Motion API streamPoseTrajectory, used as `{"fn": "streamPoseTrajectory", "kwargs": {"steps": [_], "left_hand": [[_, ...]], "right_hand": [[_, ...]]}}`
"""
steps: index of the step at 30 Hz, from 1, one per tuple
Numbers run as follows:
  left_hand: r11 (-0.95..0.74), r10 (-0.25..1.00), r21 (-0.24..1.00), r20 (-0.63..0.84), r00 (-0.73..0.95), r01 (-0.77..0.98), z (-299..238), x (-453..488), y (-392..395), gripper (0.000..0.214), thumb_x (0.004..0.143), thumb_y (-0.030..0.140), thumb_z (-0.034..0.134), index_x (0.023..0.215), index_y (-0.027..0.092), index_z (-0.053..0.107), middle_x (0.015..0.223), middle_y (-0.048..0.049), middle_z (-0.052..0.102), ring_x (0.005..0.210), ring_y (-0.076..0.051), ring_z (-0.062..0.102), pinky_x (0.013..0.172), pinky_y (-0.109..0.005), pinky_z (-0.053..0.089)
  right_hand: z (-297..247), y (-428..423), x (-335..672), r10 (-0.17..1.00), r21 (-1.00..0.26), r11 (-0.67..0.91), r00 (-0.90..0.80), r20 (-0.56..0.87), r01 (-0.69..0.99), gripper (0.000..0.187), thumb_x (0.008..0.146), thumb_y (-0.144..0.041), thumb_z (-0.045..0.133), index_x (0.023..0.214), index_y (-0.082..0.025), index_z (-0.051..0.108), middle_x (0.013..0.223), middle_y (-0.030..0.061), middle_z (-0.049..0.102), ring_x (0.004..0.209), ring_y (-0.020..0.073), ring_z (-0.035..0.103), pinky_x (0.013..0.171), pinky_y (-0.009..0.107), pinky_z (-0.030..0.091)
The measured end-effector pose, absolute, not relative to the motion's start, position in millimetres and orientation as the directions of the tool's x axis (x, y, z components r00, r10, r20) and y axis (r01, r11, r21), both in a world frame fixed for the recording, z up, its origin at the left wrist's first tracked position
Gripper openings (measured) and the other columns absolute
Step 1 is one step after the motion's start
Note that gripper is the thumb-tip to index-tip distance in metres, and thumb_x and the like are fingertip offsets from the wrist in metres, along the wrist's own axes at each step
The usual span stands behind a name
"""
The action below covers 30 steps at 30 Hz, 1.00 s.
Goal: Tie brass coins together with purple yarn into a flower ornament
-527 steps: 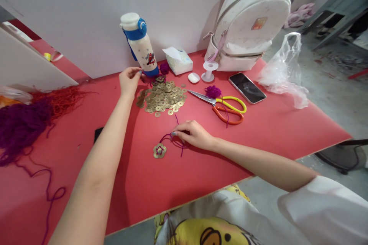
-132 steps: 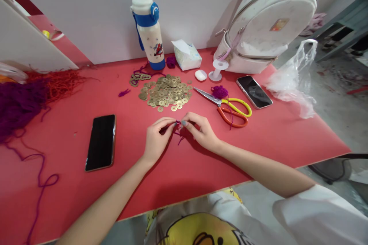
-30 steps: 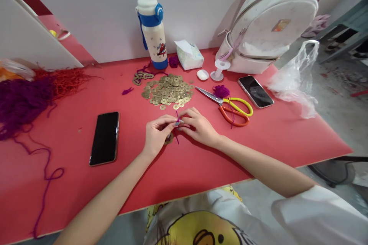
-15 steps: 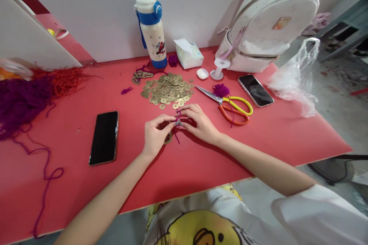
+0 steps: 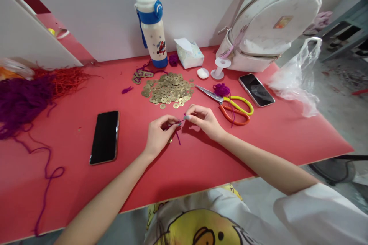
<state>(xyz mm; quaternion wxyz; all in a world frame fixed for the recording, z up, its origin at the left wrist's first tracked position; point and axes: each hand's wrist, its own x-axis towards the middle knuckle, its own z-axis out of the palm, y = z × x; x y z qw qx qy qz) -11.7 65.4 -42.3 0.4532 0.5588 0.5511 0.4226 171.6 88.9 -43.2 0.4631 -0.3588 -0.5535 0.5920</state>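
Observation:
My left hand (image 5: 161,134) is closed in a pinch on a thin purple cord (image 5: 178,138), whose loose end hangs down toward the table. Part of a brass coin (image 5: 170,140) shows just below that hand, mostly hidden by it. My right hand (image 5: 205,120) pinches the same cord a little to the right, and a short stretch of it runs between the two hands. Beyond them lies a pile of brass coins with holes (image 5: 169,90). More coins strung on purple cord (image 5: 140,75) rest at the pile's back left.
Scissors (image 5: 224,101) with a purple yarn ball (image 5: 221,90) lie right of the pile. Phones lie at left (image 5: 105,138) and right (image 5: 257,90). Behind stand a bottle (image 5: 152,34), tissue pack (image 5: 189,54), white spool (image 5: 220,68) and backpack (image 5: 270,26). Purple yarn (image 5: 24,99) heaps at left.
My right hand has moved right, away from the left hand, and the cord between them is drawn out. The coin under my left hand shows less than before.

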Motion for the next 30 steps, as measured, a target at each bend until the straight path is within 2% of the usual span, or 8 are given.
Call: {"fn": "streamPoseTrajectory", "kwargs": {"steps": [4,10,17,19,22,26,28,30], "left_hand": [[-0.03,0.998,0.958,0.016,0.053,0.287,-41.9,-11.9,66.5,0.007,0.073,0.022,0.07,0.078,0.018,0.068,0.069,-0.0012,0.07,0.061,-0.013,0.063,0.057,-0.021,0.048],[-0.059,0.997,0.951,0.04,0.07,0.304,-43.7,-12.2,67.6,0.015,0.073,0.018,0.069,0.086,0.02,0.062,0.064,0.0026,0.065,0.058,-0.011,0.06,0.056,-0.02,0.044],[-0.133,0.983,0.938,0.085,0.162,0.32,-39.6,-14.4,66.3,0.009,0.079,0.022,0.069,0.085,0.021,0.076,0.077,-0.0025,0.073,0.071,-0.015,0.068,0.066,-0.024,0.053],[-0.119,0.981,0.955,0.071,0.181,0.273,-37.9,-15.5,65.8,0.009,0.081,0.023,0.069,0.082,0.021,0.078,0.078,-0.0029,0.074,0.066,-0.015,0.068,0.061,-0.024,0.053],[-0.02,0.99,0.981,-0.007,0.139,0.193,-37.2,-16.4,65.5,0.011,0.08,0.029,0.071,0.079,0.02,0.077,0.071,-0.0014,0.07,0.042,-0.009,0.056,0.039,-0.022,0.042],[0.055,0.997,0.994,-0.06,0.048,0.098,-39.0,-16.4,66.7,0.016,0.078,0.033,0.073,0.074,0.018,0.074,0.067,0.0002,0.066,0.031,-0.006,0.045,0.028,-0.02,0.03],[0.032,0.999,0.995,-0.034,0.018,0.095,-39.9,-16.7,67.8,0.016,0.078,0.033,0.074,0.072,0.018,0.073,0.07,0.0004,0.067,0.031,-0.004,0.044,0.028,-0.02,0.031],[0.002,1.0,0.993,-0.002,0.003,0.114,-40.3,-17.5,69.0,0.015,0.078,0.032,0.073,0.072,0.018,0.074,0.071,0.0006,0.067,0.033,-0.004,0.044,0.031,-0.02,0.034]], "right_hand": [[-41.4,88.0,171.1,0.953,-0.972,-0.041,-0.3,0.031,-0.23,0.033,0.079,-0.049,0.076,0.081,-0.019,0.062,0.07,-0.0018,0.058,0.062,0.0113,0.055,0.061,0.026,0.049],[-42.8,90.0,174.5,0.96,-0.966,-0.016,-0.274,0.057,-0.257,0.03,0.082,-0.049,0.074,0.081,-0.021,0.062,0.069,-0.0021,0.06,0.063,0.0118,0.055,0.062,0.026,0.049],[-44.7,95.2,175.8,0.974,-0.96,-0.006,-0.218,0.057,-0.28,0.033,0.081,-0.053,0.072,0.081,-0.023,0.061,0.068,-0.0026,0.056,0.061,0.0119,0.052,0.061,0.026,0.048],[-43.7,98.5,176.9,0.987,-0.972,0.027,-0.145,0.062,-0.233,0.031,0.082,-0.051,0.072,0.081,-0.023,0.061,0.068,-0.0023,0.056,0.061,0.012,0.052,0.061,0.026,0.047],[-42.4,103.5,179.0,0.993,-0.983,0.109,-0.021,0.114,-0.149,0.022,0.087,-0.042,0.069,0.086,-0.023,0.06,0.07,-0.0018,0.056,0.064,0.0125,0.053,0.064,0.026,0.047],[-42.1,104.1,180.1,0.949,-0.956,0.291,0.123,0.292,0.026,0.015,0.09,-0.036,0.065,0.096,-0.024,0.058,0.097,0.0032,0.06,0.09,0.0169,0.059,0.074,0.028,0.049],[-42.8,100.8,179.3,0.909,-0.902,0.4,0.056,0.413,0.165,0.013,0.092,-0.036,0.062,0.091,-0.023,0.061,0.104,0.0055,0.059,0.101,0.0198,0.058,0.082,0.032,0.05],[-44.6,96.0,177.5,0.869,-0.822,0.492,-0.104,0.483,0.286,0.019,0.094,-0.037,0.061,0.083,-0.022,0.066,0.104,0.0066,0.061,0.103,0.0221,0.057,0.091,0.039,0.049]]}}
